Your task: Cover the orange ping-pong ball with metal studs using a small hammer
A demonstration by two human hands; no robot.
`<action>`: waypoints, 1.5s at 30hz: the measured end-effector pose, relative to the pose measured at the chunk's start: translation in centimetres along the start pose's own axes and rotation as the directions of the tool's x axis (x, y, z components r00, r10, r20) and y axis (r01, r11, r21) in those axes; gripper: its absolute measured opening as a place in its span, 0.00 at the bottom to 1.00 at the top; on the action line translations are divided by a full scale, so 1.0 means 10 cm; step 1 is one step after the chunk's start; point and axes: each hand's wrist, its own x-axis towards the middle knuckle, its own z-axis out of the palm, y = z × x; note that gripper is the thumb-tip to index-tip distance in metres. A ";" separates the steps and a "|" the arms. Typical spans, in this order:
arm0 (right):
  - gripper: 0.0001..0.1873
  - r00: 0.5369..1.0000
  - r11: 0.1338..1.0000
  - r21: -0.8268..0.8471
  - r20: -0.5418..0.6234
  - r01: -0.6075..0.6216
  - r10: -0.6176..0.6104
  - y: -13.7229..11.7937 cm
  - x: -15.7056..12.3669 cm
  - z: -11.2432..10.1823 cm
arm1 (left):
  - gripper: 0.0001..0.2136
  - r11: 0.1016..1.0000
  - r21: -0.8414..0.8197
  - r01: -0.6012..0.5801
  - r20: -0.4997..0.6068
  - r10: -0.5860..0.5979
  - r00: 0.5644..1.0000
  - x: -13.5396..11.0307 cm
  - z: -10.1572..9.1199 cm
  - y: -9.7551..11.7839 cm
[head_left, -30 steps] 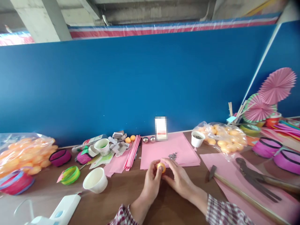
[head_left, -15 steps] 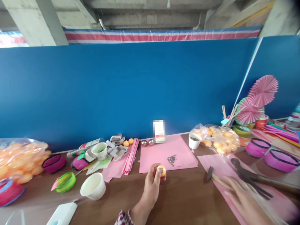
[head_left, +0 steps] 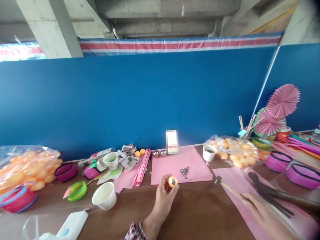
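Observation:
My left hand (head_left: 163, 196) is closed on an orange ping-pong ball (head_left: 172, 179), gripped between thumb and fingers. A small grey metal piece (head_left: 173, 182) shows on the ball's face. My right hand (head_left: 262, 210) is wrapped round the thin wooden handle of a small hammer (head_left: 231, 190), whose head points left near the edge of a pink paper sheet. Just beyond my left hand, a pile of small shiny metal pieces (head_left: 184, 172) lies on stacked pink paper (head_left: 172, 163). Beside my right hand rests a larger dark hammer (head_left: 268, 191).
A white cup of small dark pieces (head_left: 209, 152) and a clear bag of orange balls (head_left: 237, 155) stand at the back right. On the left are an empty white cup (head_left: 105, 196), a green tape roll (head_left: 77, 191) and another bag of balls (head_left: 27, 166). A blue partition (head_left: 162, 93) stands behind.
My right hand has closed round the small hammer, and its head has turned and moved left. My left hand has tilted the ball so that the metal piece shows more. The view has shifted slightly.

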 end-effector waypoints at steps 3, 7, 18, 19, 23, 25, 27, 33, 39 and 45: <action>0.23 0.984 0.959 0.266 0.171 -0.103 0.058 -0.35 0.16 0.02 | 0.19 1.000 0.025 0.000 -0.019 0.000 1.000 0.00 0.01 0.00; 0.18 0.919 0.624 0.688 0.371 -0.369 0.134 -0.94 0.34 0.19 | 0.21 1.000 0.004 0.018 -0.029 -0.018 0.999 -0.02 0.05 0.06; 0.16 0.804 0.351 0.789 0.578 -0.505 -0.141 -1.33 0.36 0.78 | 0.25 0.991 0.097 -0.089 -0.145 0.103 0.984 0.17 -0.18 -0.04; 0.17 0.803 0.384 0.777 0.581 -0.498 -0.134 -1.30 0.33 0.79 | 0.23 0.988 0.118 -0.096 -0.146 0.113 0.983 0.18 -0.20 -0.06; 0.18 0.814 0.496 0.726 0.578 -0.476 -0.066 -1.29 0.19 0.88 | 0.14 0.975 0.191 -0.111 -0.099 0.131 0.986 0.19 -0.21 -0.10; 0.19 0.805 0.503 0.704 0.593 -0.501 -0.027 -1.32 0.13 0.93 | 0.13 0.976 0.194 -0.100 -0.089 0.119 0.989 0.19 -0.21 -0.11; 0.22 0.786 0.488 0.680 0.618 -0.547 0.020 -1.35 0.08 0.97 | 0.15 0.981 0.176 -0.076 -0.102 0.095 0.990 0.20 -0.22 -0.11; 0.25 0.768 0.500 0.669 0.640 -0.549 -0.013 -1.29 0.05 1.01 | 0.24 0.994 0.111 0.006 -0.172 0.013 0.985 0.21 -0.24 -0.11; 0.25 0.751 0.494 0.679 0.656 -0.543 -0.078 -1.28 0.06 0.97 | 0.24 0.994 0.111 0.008 -0.196 0.014 0.981 0.23 -0.25 -0.14; 0.23 0.759 0.493 0.695 0.643 -0.523 -0.100 -1.37 0.06 0.89 | 0.18 0.989 0.139 -0.043 -0.157 0.065 0.986 0.24 -0.25 -0.12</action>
